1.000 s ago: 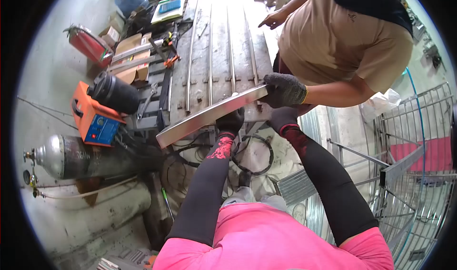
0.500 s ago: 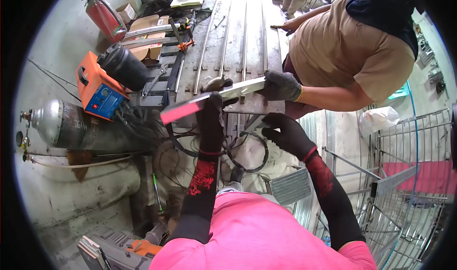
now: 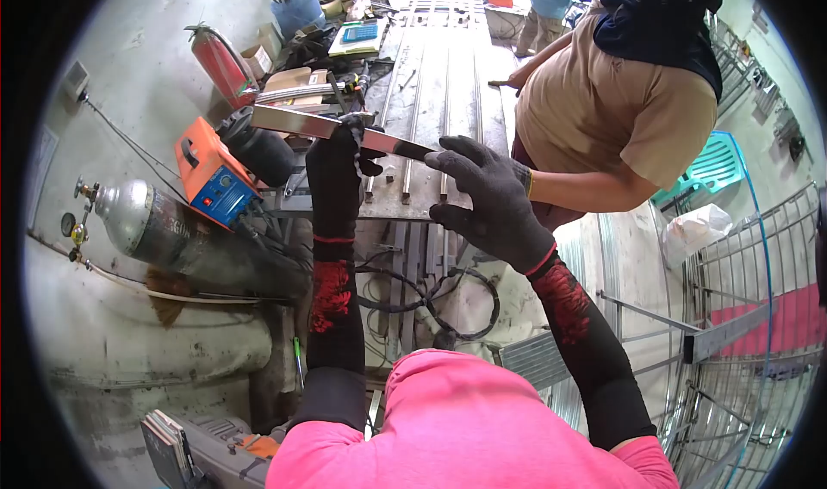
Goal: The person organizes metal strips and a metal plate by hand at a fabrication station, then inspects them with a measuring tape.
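Note:
My left hand (image 3: 336, 179), in a black glove, is closed around a shiny metal rectangular bar (image 3: 291, 122) held above the front end of the workbench (image 3: 448, 198). The bar slants from upper left down to the right, its right part dark. Beside that right end is my right hand (image 3: 493, 194), also black-gloved, with thumb and fingers spread and the fingertips right at the bar. Just behind it, a co-worker's gloved hand (image 3: 522, 175) is mostly hidden. Several thin metal rods lie lengthwise on the bench.
A co-worker in a tan shirt (image 3: 577, 101) stands at the bench's right side. On the left are an orange welding machine (image 3: 211, 174), a black canister (image 3: 258, 153), a gas cylinder (image 3: 185, 235) and a fire extinguisher (image 3: 221, 65). Coiled cables (image 3: 465, 330) lie below. Metal grilles (image 3: 749, 248) stand right.
The bar's left end has swung upward. My right hand has moved up and left to its right end, now covering most of the co-worker's hand. The view has shifted, showing more of the far bench.

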Demonstrator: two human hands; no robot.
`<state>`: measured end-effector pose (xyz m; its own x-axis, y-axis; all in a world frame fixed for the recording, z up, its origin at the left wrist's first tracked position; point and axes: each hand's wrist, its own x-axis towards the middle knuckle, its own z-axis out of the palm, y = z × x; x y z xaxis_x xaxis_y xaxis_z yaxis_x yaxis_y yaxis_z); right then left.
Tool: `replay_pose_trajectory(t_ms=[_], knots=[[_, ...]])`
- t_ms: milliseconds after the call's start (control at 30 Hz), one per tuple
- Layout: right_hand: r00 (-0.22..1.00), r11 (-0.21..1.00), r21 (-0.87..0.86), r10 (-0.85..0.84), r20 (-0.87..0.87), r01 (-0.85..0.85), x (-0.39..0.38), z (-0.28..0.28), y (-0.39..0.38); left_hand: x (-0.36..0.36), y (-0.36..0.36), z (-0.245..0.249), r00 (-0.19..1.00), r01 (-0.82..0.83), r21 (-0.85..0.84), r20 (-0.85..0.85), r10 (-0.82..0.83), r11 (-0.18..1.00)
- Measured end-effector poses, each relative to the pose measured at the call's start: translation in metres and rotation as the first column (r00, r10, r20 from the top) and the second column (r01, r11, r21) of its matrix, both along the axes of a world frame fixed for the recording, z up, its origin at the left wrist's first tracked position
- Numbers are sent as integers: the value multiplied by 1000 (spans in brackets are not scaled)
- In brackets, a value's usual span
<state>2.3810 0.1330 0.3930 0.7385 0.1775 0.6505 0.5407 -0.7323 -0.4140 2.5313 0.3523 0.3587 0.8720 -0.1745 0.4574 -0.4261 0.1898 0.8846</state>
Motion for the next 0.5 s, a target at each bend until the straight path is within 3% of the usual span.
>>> replay_pose_trajectory(t_ms=[67,133,167,200,233,267,300,367,400,467,500], knots=[[999,1000,-14,-1,38,1,-3,0,0,-7,8,17,999,-21,-3,36,21,1000],[998,1000,-22,-7,64,8,-5,0,0,-16,25,34,927,-301,189,287,241,935],[998,997,58,42,49,-45,-6,0,3,-20,28,40,927,-303,194,285,242,933],[995,985,139,95,38,-99,-9,2,7,-22,29,46,993,-82,53,95,77,995],[994,984,143,103,34,-107,-13,4,11,-23,30,48,990,113,-131,-69,-123,985],[981,977,184,134,-140,-107,-19,7,15,-19,26,37,973,215,-198,-42,-228,956],[937,970,221,165,-306,-99,-24,8,19,-15,23,26,990,137,-54,24,-136,989],[936,962,260,167,-310,-86,-25,-9,22,0,21,18,970,201,-91,-122,-212,975],[946,947,313,163,-281,-71,-24,-21,22,-9,16,28,971,201,-92,-117,-211,975],[957,928,369,152,-249,-51,-26,-37,22,-29,3,44,929,-7,25,-371,16,1000],[969,939,342,100,-227,-17,-27,-41,20,-33,8,47,932,2,26,-364,8,1000]])
